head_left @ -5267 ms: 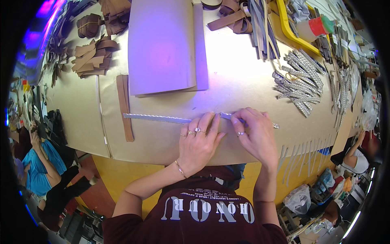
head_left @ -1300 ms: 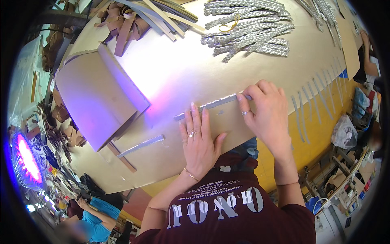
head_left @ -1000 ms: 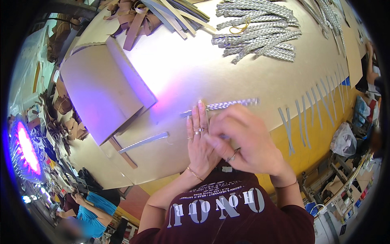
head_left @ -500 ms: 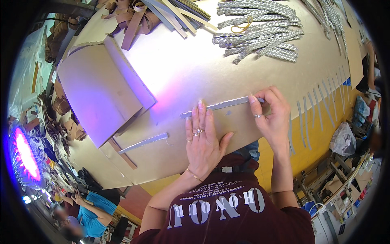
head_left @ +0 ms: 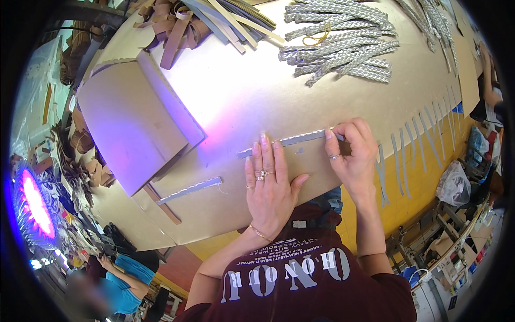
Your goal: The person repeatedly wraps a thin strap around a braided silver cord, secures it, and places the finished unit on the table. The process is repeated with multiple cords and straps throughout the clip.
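Note:
A narrow grey strip edged with a silver braid (head_left: 304,139) lies across the table in front of me. My left hand (head_left: 270,188) rests flat on it with fingers stretched out, the fingertips pressing its left part down. At the strip's right end, my right hand (head_left: 352,155) pinches it between thumb and fingers, which hide that end. A similar grey strip with a braided edge (head_left: 192,189) lies to the left, a loose thread at its end. It crosses a brown strip (head_left: 167,208).
A folded brown board (head_left: 131,121) stands at left. Behind are brown and grey strips (head_left: 179,29) and bundles of silver braided cords (head_left: 343,45). Several grey strips hang along the table's right edge (head_left: 405,155). A bright lamp (head_left: 36,206) glows at far left; another person (head_left: 126,279) is lower left.
My right hand has shifted slightly left and down along the strip's end, its fingers curling closer. My left hand stays almost in place on the strip.

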